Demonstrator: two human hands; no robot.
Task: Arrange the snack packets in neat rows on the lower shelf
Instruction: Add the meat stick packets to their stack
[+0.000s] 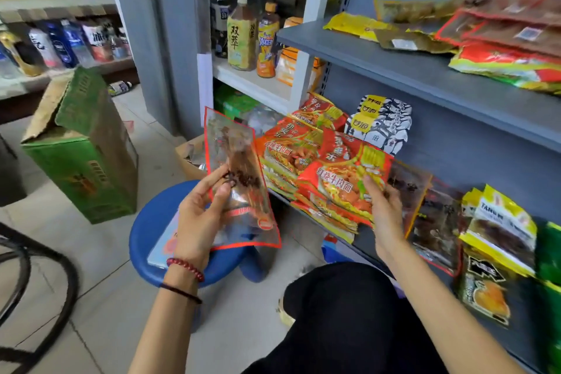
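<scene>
Two grips are engaged. The left grip (202, 215) is clamped on a clear red-edged packet (239, 185), held upright above the blue stool (142, 234), off the shelf. The right grip (384, 209) is closed on the right edge of the top red noodle packet (340, 179), which lies on a stack on the lower shelf (364, 240). Dark packets (434, 222) lean just beside it.

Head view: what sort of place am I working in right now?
Probably a small grocery shop or its stockroom: grey metal shelving holds stacked red instant-noodle packets, tall plastic drink bottles fill a neighbouring white rack, and an opened green cardboard carton sits on the floor.
</scene>
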